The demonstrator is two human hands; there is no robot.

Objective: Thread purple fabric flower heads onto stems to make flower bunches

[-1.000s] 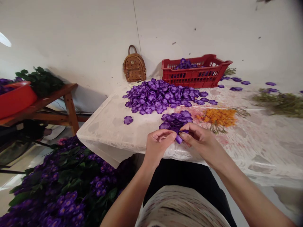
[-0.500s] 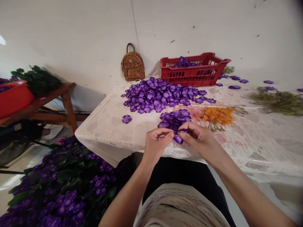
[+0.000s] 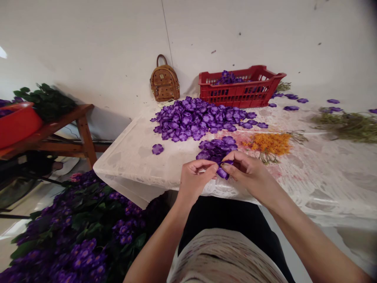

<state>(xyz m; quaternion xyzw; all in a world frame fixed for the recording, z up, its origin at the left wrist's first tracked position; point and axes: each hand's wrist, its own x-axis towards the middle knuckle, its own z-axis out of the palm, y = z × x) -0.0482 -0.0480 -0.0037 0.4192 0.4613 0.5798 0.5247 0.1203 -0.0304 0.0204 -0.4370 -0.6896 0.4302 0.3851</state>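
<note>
Between my fingertips, near the table's front edge, is a purple artificial flower piece point(image 3: 223, 173). My left hand point(image 3: 198, 171) pinches its left side with thumb and forefinger. On its right side, my right hand point(image 3: 242, 167) is closed in a pinch as well. Just beyond my hands lies a small heap of purple flower pieces point(image 3: 216, 148). A much larger pile of the same purple flowers point(image 3: 191, 120) spreads behind it. To the right rests a bunch of orange-yellow stamens point(image 3: 269, 144) on thin green stems. My fingers partly cover the piece I hold.
A red plastic crate point(image 3: 238, 94) with purple flowers stands at the back by the wall, beside a brown backpack point(image 3: 165, 83). Green stems point(image 3: 350, 127) lie at the right. Finished-looking purple flower bunches point(image 3: 85, 232) fill the floor at left, near a wooden bench point(image 3: 84, 129) holding a red basin point(image 3: 19, 124).
Hardly anything differs. Both hands keep their pinch on the purple flower piece, which has shifted very slightly to the right; the view has moved a touch.
</note>
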